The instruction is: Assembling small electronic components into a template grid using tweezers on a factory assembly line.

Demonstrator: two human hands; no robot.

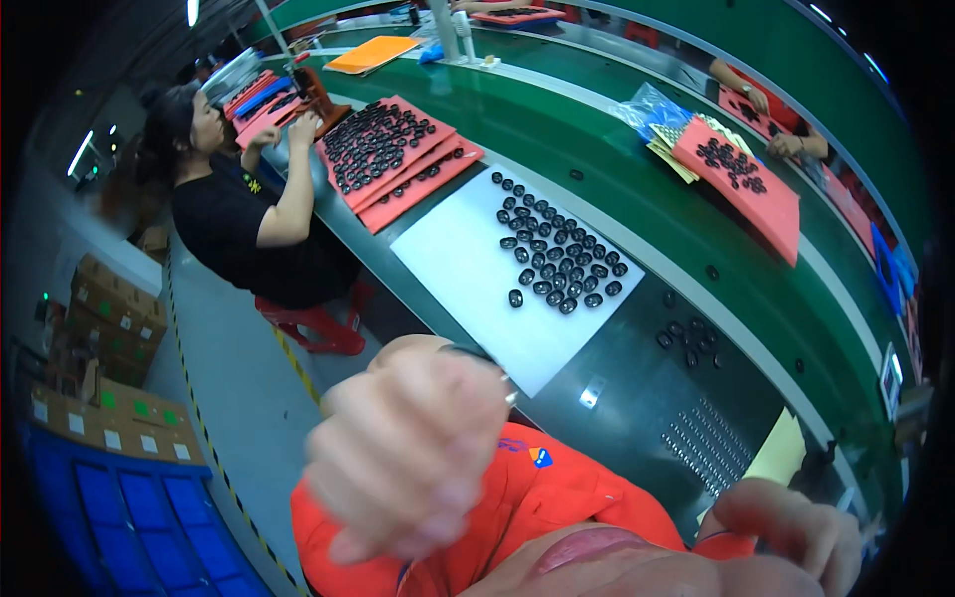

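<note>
My left hand [413, 448] is raised close to me, large and blurred, its fingers curled into a fist. A dark edge and a small shiny tip [511, 396] show at its right side; what it holds I cannot make out. My right hand [796, 527] is low at the right, in front of the table edge, its fingers bent and the tips partly lost toward the dark rim. Beyond my hands a white sheet [448, 244] bears many black oval parts [557, 254]. Nearest my right hand are rows of small silver parts [708, 448] and a pale yellow sheet [779, 453].
Loose black parts [688, 338] lie right of the white sheet. Red foam sheets [393, 214] with black parts are at the left, beside a person in black [224, 214] on a red stool [313, 328]. Across the green conveyor [587, 194], another red sheet [776, 214] rests near another worker's hands.
</note>
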